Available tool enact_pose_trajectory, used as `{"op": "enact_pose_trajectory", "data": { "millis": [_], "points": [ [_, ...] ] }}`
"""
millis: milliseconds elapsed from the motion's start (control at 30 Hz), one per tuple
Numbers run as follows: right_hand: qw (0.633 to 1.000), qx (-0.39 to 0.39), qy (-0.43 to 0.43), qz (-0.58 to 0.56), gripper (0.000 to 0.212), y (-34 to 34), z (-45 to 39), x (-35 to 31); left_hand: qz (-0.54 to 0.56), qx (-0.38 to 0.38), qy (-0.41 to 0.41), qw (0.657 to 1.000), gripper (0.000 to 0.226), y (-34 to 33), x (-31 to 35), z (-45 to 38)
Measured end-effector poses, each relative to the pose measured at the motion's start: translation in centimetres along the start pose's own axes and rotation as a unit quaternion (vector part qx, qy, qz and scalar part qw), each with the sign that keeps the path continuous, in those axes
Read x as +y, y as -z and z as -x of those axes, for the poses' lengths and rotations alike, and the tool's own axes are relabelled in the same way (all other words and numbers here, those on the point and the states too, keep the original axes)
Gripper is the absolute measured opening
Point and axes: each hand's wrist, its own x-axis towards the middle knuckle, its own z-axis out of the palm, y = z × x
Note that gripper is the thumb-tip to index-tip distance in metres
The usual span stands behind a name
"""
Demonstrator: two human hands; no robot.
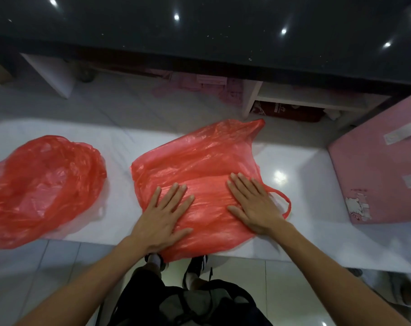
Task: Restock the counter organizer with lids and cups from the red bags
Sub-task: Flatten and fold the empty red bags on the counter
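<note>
A flattened red plastic bag (199,158) lies in the middle of a low white surface (301,198). My left hand (165,217) rests palm down on its near left part, fingers spread. My right hand (252,203) lies flat on its near right part, beside a loop handle (285,201). Neither hand grips anything. A second red bag (42,187) sits crumpled and open at the left, apart from both hands. No lids, cups or organizer are visible.
A dark speckled counter (199,34) runs across the top, with white shelving (293,100) underneath. A pink box (383,165) stands on the right end of the white surface. My shoes (195,267) and tiled floor lie below its near edge.
</note>
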Motion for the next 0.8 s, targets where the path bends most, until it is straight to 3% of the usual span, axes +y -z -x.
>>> {"op": "enact_pose_trajectory", "data": {
  "millis": [200, 267, 367, 500, 633, 800],
  "points": [
    [1.0, 0.006, 0.015, 0.001, 0.07, 0.8, 1.3, 0.9, -0.008, -0.006, -0.004, 1.0, 0.088, 0.1, 0.0, 0.0],
    [0.999, 0.046, 0.014, -0.018, 0.069, 1.0, 2.3, 0.2, -0.006, -0.011, -0.002, 1.0, 0.09, 0.1, -0.1, 0.0],
    [0.99, 0.104, 0.081, -0.041, 0.072, 0.9, 4.7, -1.7, -0.004, -0.016, -0.003, 1.0, 0.092, 0.2, -0.2, 0.0],
    [0.994, 0.019, 0.11, -0.017, 0.083, -0.6, 5.9, -3.2, 0.001, -0.029, -0.005, 1.0, 0.093, 0.8, -0.5, 0.0],
    [0.996, 0.013, 0.084, -0.036, 0.059, -0.4, 5.1, -2.7, 0.056, 0.011, -0.027, 0.998, 0.082, 1.1, -1.4, 0.4],
    [0.977, 0.066, -0.016, -0.203, 0.035, 4.1, 3.3, -2.6, 0.2, 0.131, -0.032, 0.97, 0.07, 1.2, -3.2, 2.5]
  ]
}}
